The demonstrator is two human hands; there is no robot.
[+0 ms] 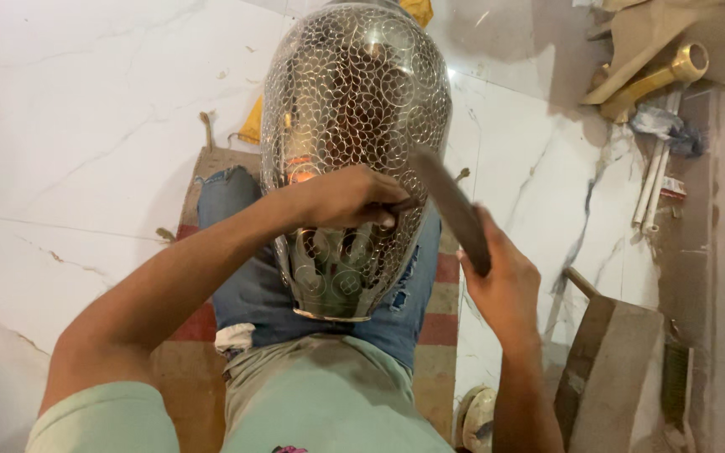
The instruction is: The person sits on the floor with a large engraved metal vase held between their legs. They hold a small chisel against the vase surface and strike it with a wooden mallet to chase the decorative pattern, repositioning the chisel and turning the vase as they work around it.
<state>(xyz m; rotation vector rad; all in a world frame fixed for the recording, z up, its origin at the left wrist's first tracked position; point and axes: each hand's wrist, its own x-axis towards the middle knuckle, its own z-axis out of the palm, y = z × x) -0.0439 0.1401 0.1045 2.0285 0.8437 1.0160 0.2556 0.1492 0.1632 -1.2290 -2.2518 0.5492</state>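
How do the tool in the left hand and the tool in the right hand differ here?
The left hand pinches a thin, short tool with its tip against the engraved metal vase; the right hand grips a long, flat, dark bar. The thin tool lies roughly level and touches the vase; the bar slants up-left above it. Both are dark and meet near the vase's right side.

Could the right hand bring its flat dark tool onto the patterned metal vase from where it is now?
Probably yes. The right hand holds the flat dark tool just beside the patterned metal vase, with nothing between them. The left hand rests on the vase's side, close to the tool's tip.
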